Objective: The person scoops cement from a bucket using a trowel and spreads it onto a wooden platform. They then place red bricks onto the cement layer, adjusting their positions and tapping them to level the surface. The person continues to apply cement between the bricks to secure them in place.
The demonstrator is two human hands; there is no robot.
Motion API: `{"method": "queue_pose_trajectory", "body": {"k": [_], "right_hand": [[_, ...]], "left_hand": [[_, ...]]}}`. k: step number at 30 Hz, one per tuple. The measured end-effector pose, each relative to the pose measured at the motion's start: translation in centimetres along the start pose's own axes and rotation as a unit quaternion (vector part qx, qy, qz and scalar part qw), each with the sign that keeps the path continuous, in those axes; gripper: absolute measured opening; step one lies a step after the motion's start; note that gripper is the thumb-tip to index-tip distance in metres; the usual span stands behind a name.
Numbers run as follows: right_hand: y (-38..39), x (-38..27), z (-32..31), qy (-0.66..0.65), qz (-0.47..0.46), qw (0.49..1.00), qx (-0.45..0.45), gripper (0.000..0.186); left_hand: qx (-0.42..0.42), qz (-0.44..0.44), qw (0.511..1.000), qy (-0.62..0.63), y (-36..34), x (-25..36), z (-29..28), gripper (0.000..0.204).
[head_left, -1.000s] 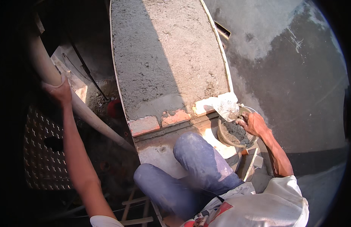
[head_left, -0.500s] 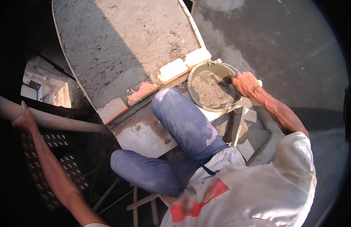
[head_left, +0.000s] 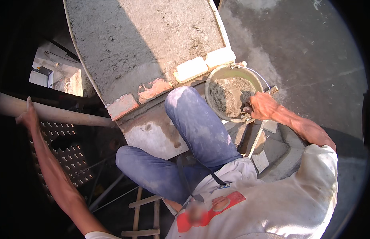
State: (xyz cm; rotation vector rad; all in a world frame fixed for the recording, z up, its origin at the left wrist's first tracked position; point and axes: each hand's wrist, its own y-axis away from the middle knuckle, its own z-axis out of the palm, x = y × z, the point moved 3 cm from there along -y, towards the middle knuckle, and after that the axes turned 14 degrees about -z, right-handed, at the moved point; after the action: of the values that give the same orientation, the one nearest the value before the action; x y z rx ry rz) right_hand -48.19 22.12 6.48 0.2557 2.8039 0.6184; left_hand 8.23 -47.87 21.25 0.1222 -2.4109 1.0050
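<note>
At the far left, my left hand grips a thick round pole, one digit pointing up across it and the others partly hidden. My right hand is closed at the near right rim of a bucket with a thin wire handle. Inside it is wet grey mortar. A short wooden stub sticks out beside my right hand, looking like the end of a tool handle. Any blade is hidden, and the grip itself shows poorly.
Ahead lies a long mortar-covered slab, edged by several bricks on the near side. A board is by my knees. Offcuts lie below the bucket. Wooden rungs and perforated panels show lower left.
My right hand has moved nearer to me along the bucket's rim. The wire handle now leans farther right. My left hand stays on the pole, while the whole view has shifted slightly.
</note>
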Motion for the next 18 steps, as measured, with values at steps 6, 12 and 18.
{"method": "queue_pose_trajectory", "body": {"k": [6,12,18], "right_hand": [[2.1,1.7,-0.2,-0.164,0.059,0.985,-0.015,0.041],[3.7,3.7,0.8,-0.336,0.067,0.938,0.043,0.03],[3.3,4.5,-1.6,-0.477,0.073,0.872,0.082,0.032]], "left_hand": [[-0.088,-0.009,0.996,-0.016,-1.2,-1.7,0.5,0.119],[-0.131,-0.023,0.991,0.024,-0.6,-1.3,0.2,0.116],[-0.097,-0.021,0.994,0.044,0.7,-0.3,-0.5,0.103]]}}
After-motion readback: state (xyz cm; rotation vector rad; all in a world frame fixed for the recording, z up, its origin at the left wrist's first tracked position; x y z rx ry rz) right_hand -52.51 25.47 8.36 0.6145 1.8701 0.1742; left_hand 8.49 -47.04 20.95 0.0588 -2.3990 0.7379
